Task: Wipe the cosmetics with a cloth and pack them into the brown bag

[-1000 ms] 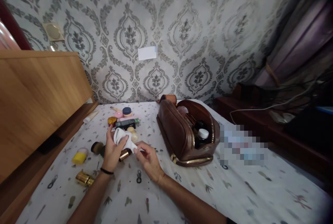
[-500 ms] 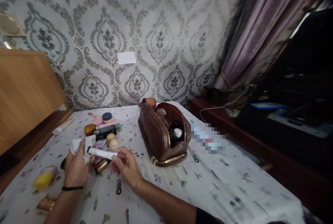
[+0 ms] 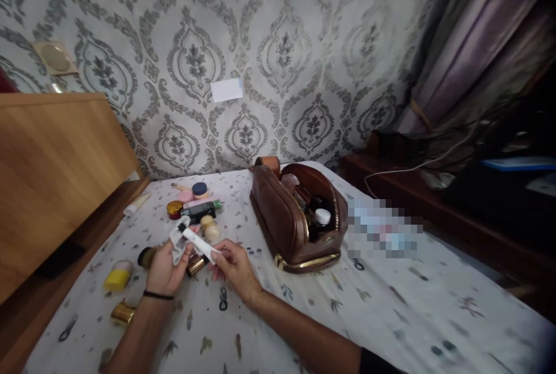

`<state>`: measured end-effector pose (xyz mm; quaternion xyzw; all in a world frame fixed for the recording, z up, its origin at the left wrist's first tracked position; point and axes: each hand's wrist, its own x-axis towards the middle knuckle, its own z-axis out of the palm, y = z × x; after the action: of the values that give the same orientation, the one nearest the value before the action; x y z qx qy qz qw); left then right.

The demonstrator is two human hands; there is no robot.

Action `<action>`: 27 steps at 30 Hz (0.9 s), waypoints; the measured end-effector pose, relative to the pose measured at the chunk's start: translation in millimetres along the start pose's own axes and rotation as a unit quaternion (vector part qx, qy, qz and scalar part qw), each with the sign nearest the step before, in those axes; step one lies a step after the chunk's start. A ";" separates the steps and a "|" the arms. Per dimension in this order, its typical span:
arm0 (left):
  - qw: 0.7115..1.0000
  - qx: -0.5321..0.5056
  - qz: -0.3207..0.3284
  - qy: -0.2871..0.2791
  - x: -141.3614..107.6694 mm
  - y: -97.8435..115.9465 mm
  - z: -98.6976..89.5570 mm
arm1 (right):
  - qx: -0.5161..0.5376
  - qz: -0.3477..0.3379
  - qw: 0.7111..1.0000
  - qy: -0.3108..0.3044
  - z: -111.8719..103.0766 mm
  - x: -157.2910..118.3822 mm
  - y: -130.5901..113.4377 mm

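My right hand (image 3: 237,270) pinches the flat end of a slim white tube (image 3: 200,245) with a dark cap. In my left hand (image 3: 167,267) is a crumpled white wipe (image 3: 178,239), closed around it and touching the tube near its capped end. A brown leather toiletry bag (image 3: 278,212) stands unzipped to the right, with a white-capped bottle (image 3: 322,217) and other items inside. Just behind the hands lie cream-coloured small jars (image 3: 209,228), a dark tube (image 3: 198,211) and an amber-lidded jar (image 3: 175,209). A gold-capped item (image 3: 197,265) lies between my hands, partly hidden.
At left are a yellow-capped bottle (image 3: 118,277), a gold cylinder (image 3: 123,313) and a white tube (image 3: 136,205). A wooden cabinet (image 3: 65,171) borders the left side of the patterned cloth (image 3: 304,322). A cable (image 3: 403,170) runs along the dark red ledge at right.
The view has turned left, so everything sits further right. My left hand has brought the wipe against the capped end of the tube, which now tilts more steeply.
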<state>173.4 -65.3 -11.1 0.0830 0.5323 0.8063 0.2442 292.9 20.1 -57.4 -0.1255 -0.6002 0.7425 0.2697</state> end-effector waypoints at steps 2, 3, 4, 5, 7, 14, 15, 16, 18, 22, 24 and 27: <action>0.999 0.016 -0.022 -0.047 -5.8 -4.7 5.9 | -0.010 -0.005 1.000 0.003 -0.4 -0.3 -1.4; 0.997 0.033 -0.025 -0.070 -8.3 -8.4 8.1 | -0.014 -0.010 1.000 0.010 -1.1 0.2 -2.0; 0.994 0.058 -0.017 -0.093 -10.3 -12.5 9.4 | -0.020 -0.016 0.999 0.021 -2.2 1.0 -2.4; 0.990 0.089 0.000 -0.112 -11.9 -16.5 10.0 | -0.025 -0.021 0.999 0.036 -3.6 2.3 -2.5; 0.975 0.159 0.055 -0.143 -13.6 -23.1 8.9 | -0.036 -0.025 0.997 0.067 -7.6 5.7 -2.4; 0.933 0.280 0.127 -0.188 -13.0 -25.8 2.3 | -0.127 -0.044 0.982 0.136 -21.0 13.7 -0.2; 0.930 0.291 0.120 -0.192 -13.1 -25.1 2.4 | -0.136 -0.042 0.980 0.136 -21.8 13.6 -0.1; 0.927 0.300 0.115 -0.195 -13.3 -24.4 2.6 | -0.147 -0.039 0.979 0.135 -22.2 13.4 0.0; 0.916 0.322 0.121 -0.206 -14.1 -22.8 3.5 | -0.173 -0.034 0.975 0.132 -22.3 12.9 0.0; 0.875 0.384 0.194 -0.222 -16.8 -20.1 5.8 | -0.219 -0.038 0.967 0.122 -21.3 12.3 0.0; 0.856 0.409 0.217 -0.228 -18.3 -19.6 7.0 | -0.258 -0.045 0.957 0.122 -21.4 12.0 -0.4; 0.837 0.435 0.225 -0.245 -19.9 -20.8 7.9 | -0.309 -0.052 0.942 0.122 -22.6 11.8 -1.5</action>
<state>200.2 -62.0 -24.0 0.4929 0.7176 0.4779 0.1175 295.0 45.4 -60.0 -0.2612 -0.7681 0.4847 0.3270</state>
